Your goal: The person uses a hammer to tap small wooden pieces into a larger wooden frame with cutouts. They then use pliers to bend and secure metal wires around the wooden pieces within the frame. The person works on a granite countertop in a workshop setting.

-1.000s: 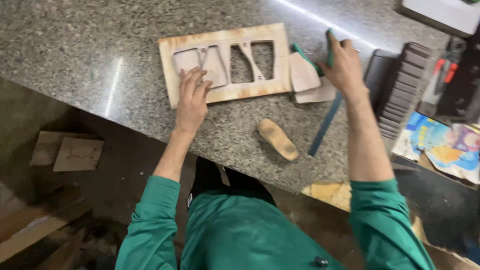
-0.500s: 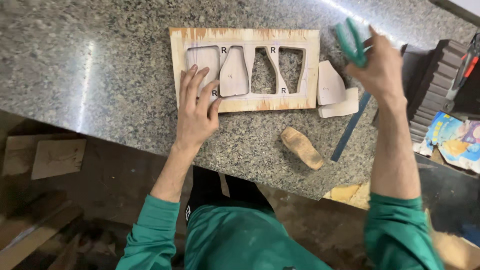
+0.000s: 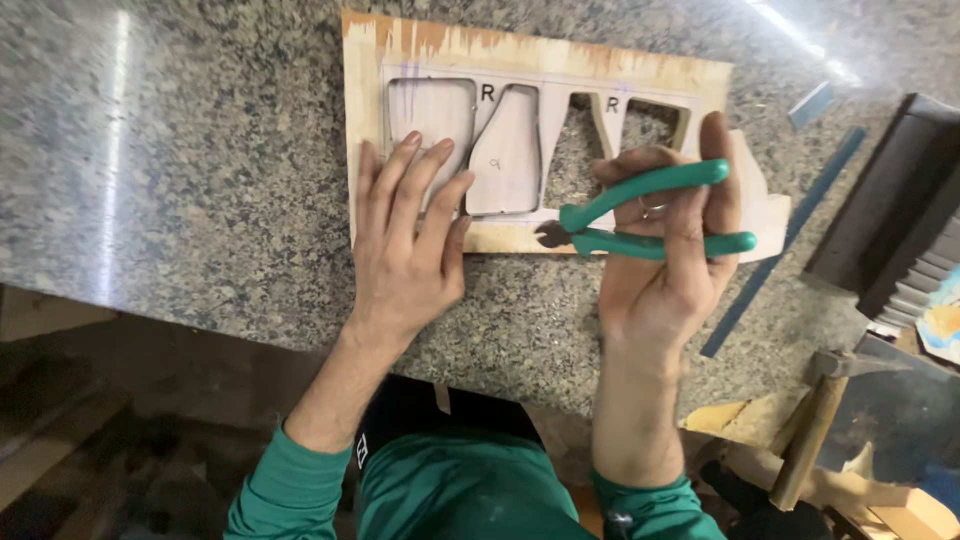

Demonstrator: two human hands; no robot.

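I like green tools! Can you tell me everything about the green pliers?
The pliers have two green, rubbery-looking handles spread apart and small dark metal jaws pointing left. The right hand grips them, fingers wrapped round both handles. They lie nearly level above the lower edge of the wooden board, jaws close to a pale cut-out piece. Whether the jaws touch the board cannot be told.

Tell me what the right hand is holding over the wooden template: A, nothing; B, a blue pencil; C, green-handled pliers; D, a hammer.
C: the right hand grips green-handled pliers, their tip at the lower edge of the wooden template.
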